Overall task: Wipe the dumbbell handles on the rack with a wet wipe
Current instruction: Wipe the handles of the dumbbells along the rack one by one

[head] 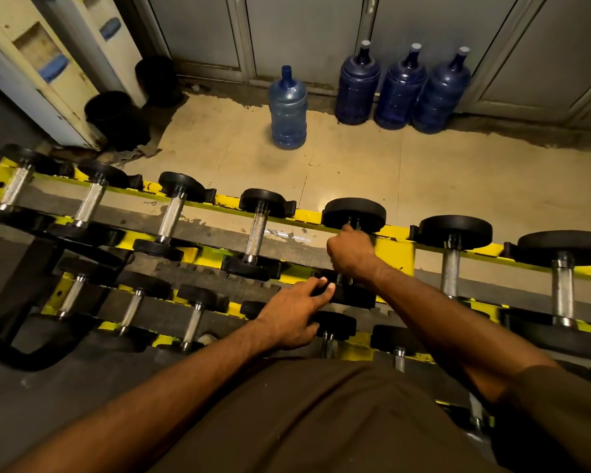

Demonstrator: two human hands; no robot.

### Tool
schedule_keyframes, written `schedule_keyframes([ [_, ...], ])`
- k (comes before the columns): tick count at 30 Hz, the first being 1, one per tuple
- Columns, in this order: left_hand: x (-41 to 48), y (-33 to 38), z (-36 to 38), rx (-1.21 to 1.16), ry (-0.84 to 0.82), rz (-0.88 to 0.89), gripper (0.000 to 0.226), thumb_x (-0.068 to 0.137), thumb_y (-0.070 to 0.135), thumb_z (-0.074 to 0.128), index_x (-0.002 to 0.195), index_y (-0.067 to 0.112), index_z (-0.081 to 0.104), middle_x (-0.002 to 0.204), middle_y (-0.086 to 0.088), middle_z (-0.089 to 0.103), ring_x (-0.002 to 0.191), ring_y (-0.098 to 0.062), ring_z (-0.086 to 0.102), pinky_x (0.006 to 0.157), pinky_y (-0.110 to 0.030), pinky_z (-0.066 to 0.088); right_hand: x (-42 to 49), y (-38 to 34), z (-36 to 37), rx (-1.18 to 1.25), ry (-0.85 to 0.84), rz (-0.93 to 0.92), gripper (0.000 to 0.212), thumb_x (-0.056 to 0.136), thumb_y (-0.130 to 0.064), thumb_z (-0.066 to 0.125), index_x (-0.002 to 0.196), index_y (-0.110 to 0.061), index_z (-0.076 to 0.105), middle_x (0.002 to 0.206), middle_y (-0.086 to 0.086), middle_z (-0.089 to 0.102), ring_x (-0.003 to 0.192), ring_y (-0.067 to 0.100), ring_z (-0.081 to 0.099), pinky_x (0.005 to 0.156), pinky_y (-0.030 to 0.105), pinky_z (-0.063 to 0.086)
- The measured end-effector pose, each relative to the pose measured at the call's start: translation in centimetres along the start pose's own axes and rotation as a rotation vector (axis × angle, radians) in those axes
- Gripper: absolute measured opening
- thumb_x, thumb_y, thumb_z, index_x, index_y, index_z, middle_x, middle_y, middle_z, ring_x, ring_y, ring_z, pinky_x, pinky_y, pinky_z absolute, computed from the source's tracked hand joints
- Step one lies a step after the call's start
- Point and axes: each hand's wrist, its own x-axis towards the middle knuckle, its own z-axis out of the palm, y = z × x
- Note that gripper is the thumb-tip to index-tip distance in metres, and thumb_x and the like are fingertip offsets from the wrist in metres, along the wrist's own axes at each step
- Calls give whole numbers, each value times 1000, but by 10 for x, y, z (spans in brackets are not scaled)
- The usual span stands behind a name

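Now the right hand [352, 252] curls tight round a dumbbell handle [355, 225] on the rack [394, 249], wet wipe hidden, left hand [292, 319] flat on the black weight [350, 297] beside it; next, I think, rub along the handle.

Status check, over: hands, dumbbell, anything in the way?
Right hand gripping top-row dumbbell at its handle; wipe not visible. Left hand resting on its near head. Nothing blocking; neighbouring dumbbells stand apart.

rack [394, 249]: yellow, seen scuffed with black patches
dumbbell heads [454, 230]: black, plain
handles [258, 233]: silver, cross-hatched knurling picked out
water bottles [287, 110]: blue, one paler
floor [355, 158]: beige tiles, dark-stained at edges
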Motion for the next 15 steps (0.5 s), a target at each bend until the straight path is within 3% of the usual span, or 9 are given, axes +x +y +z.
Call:
schedule_keyframes([
  [3,0,3,3,-20,1,-17,82,95,35,60,161,23,12,163,-6,17,142,-24,32,115,-36,36,-14,5,10,143,-7,-108,23,93,-27,64,109,-14,73,108,14,65,103,28,59,74,32,45],
  [5,-1,4,5,-30,1,-38,83,95,36,60,161,24,11,164,-5,15,143,-24,30,117,-37,35,-25,16,27,383,105,-87,21,89,-25,70,106,-15,75,106,10,69,96,22,64,71,27,47],
  [8,-2,5,5,-29,1,-62,83,95,36,60,161,24,11,164,-5,14,144,-24,29,117,-38,35,-43,28,48,865,367,240,19,82,-20,79,99,-13,76,95,1,71,85,12,62,70,18,47],
  [11,0,7,4,-14,-18,-76,83,94,37,59,161,23,11,164,-5,14,145,-24,27,118,-38,33,-37,26,60,1156,400,533,24,79,-18,82,102,-12,74,95,-3,69,85,10,62,65,14,46],
  [15,1,12,-1,-10,-27,-123,83,94,38,59,161,22,11,165,-4,14,147,-23,25,119,-38,31,-11,34,71,1598,349,724,33,85,-10,76,117,-8,69,108,8,72,91,20,70,77,36,62],
])
